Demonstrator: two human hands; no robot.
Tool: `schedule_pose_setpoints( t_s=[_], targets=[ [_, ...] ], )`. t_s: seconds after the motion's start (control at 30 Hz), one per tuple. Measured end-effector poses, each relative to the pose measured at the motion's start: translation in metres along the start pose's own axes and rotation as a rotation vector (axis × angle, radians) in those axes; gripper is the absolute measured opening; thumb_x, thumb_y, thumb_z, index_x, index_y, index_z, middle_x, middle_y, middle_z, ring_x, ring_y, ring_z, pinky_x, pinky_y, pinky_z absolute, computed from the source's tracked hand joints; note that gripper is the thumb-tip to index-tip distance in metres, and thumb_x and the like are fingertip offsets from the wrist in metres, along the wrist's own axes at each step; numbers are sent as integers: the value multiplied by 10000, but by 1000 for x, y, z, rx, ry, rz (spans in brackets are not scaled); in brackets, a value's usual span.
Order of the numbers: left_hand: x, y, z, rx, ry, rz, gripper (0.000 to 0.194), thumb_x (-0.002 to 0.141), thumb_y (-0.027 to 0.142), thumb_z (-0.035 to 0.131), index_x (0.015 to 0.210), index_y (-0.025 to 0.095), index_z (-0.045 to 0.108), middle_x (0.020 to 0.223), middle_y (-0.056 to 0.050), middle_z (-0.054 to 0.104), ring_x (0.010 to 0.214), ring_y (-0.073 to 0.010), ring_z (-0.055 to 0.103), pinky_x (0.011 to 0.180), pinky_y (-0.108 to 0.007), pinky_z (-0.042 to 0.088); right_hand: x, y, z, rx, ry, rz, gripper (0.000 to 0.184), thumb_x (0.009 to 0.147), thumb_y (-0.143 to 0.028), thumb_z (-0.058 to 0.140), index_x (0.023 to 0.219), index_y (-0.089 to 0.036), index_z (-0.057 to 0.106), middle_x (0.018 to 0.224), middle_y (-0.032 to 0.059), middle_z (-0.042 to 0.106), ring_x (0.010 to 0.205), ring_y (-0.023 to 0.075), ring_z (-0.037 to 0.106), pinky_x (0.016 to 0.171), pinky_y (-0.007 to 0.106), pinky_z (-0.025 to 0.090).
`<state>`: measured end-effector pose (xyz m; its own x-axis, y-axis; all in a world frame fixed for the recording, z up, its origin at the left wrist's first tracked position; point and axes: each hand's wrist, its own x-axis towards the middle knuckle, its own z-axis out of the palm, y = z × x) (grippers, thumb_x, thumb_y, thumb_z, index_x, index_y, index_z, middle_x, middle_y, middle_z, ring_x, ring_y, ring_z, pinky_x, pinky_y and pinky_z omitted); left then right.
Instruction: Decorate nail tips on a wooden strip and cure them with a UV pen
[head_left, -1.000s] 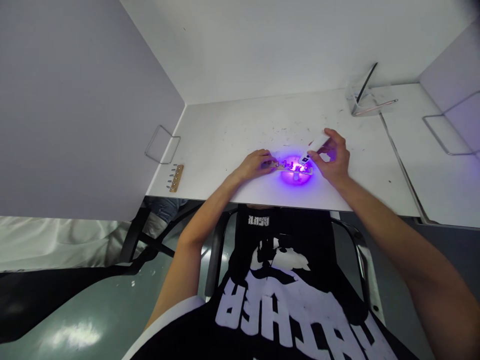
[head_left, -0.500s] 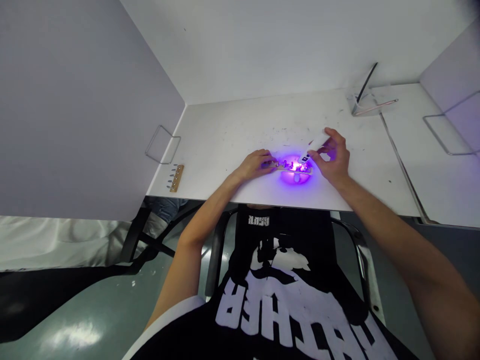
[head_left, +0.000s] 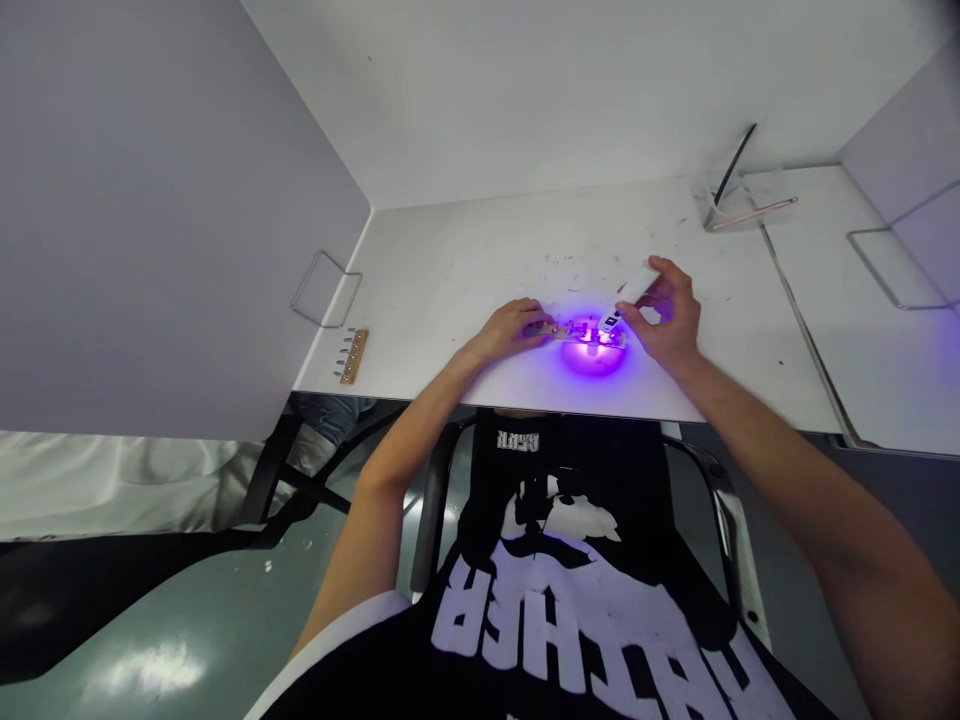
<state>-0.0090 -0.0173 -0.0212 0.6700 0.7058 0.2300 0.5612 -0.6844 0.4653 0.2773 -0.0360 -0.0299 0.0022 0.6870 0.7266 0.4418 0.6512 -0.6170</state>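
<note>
My right hand (head_left: 667,312) grips a white handheld UV lamp (head_left: 631,294) between thumb and fingers, its lit head tilted down to the left. Violet light falls on a narrow strip (head_left: 611,340) that carries several small pieces standing in a row. The pieces look like nail tips, but the glare blurs them. At the strip's left end, my left hand (head_left: 513,328) pinches it with closed fingers. The lamp's head is close above the strip's right half; whether they touch I cannot tell.
A second wooden strip with nail-like tips (head_left: 354,357) lies at the table's left. A clear container (head_left: 739,208) with a black stick and a thin pinkish tool stands back right. Wire handles (head_left: 324,290) stick out at the sides. Dark specks dot the white table (head_left: 450,240).
The lamp's head has shifted very slightly, and the violet glow under the strip looks a little different. My left hand and the strip stay in place.
</note>
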Motion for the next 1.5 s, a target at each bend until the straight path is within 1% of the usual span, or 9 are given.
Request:
schedule_pose_setpoints(
  t_s=[0.2, 0.33, 0.5, 0.7, 0.9, 1.03, 1.27, 1.4, 1.5],
  targets=[
    [0, 0, 0, 9, -8, 1, 323, 959, 456, 585, 1149, 225, 708, 1085, -73, 682, 992, -181, 621, 874, -324, 510, 0, 2, 0, -47, -3, 32, 725, 789, -658, 708, 1391, -344, 455, 1033, 42, 673, 704, 162, 660, 668, 376, 667],
    [0, 2, -1, 26, 6, 16, 338, 968, 473, 567, 1137, 219, 712, 1054, -67, 681, 953, -173, 616, 837, -314, 502, 0, 2, 0, -53, 15, 28, 695, 796, -633, 712, 1382, -352, 466, 973, 27, 656, 696, 161, 652, 664, 368, 663],
    [0, 3, -1, 30, 3, 8, 343, 970, 482, 559, 1134, 221, 710, 1047, -67, 680, 938, -169, 611, 825, -312, 501, 0, 3, 1, -47, 32, 17, 710, 790, -614, 725, 1395, -349, 463, 1097, 48, 675, 721, 162, 658, 669, 376, 661],
    [0, 0, 1, 17, 9, 9, 326, 963, 469, 576, 1138, 231, 713, 1055, -63, 678, 943, -168, 616, 831, -310, 504, -1, 7, -1, -26, 9, 11, 695, 813, -544, 717, 1418, -379, 418, 1112, 26, 673, 738, 155, 653, 672, 384, 647],
    [0, -4, 4, 41, 27, 15, 314, 954, 452, 591, 1146, 236, 715, 1056, -62, 678, 956, -171, 614, 848, -314, 502, -1, 7, -5, -52, 15, 27, 624, 844, -472, 685, 1403, -334, 444, 1096, 40, 684, 771, 151, 656, 705, 364, 638],
    [0, -6, 6, 45, 30, 7, 324, 951, 471, 595, 1151, 246, 714, 1046, -55, 674, 949, -167, 615, 850, -312, 499, -1, 7, -6, -72, 13, 32, 609, 854, -505, 659, 1405, -373, 438, 1062, 21, 695, 786, 179, 669, 699, 393, 642],
    [1, -2, 3, 42, 27, 11, 318, 951, 462, 593, 1141, 241, 720, 1045, -60, 666, 937, -167, 611, 847, -319, 496, -2, 3, -10, -125, -63, 128, 583, 911, -538, 585, 1440, -446, 359, 1188, 26, 688, 853, 206, 658, 799, 456, 638],
    [0, -2, 3, 39, 33, 8, 320, 953, 465, 585, 1133, 240, 723, 1041, -63, 665, 928, -167, 612, 838, -317, 497, -2, 7, -9, -108, -46, 90, 593, 902, -493, 601, 1447, -455, 370, 1222, 9, 682, 860, 216, 662, 791, 469, 632],
    [0, -3, 4, 38, 33, 12, 325, 953, 470, 584, 1137, 242, 723, 1035, -61, 662, 919, -165, 610, 831, -317, 495, -3, 11, -7, -111, -17, 52, 617, 870, -487, 626, 1438, -427, 394, 1136, 3, 700, 818, 210, 675, 730, 451, 640]
  ],
)
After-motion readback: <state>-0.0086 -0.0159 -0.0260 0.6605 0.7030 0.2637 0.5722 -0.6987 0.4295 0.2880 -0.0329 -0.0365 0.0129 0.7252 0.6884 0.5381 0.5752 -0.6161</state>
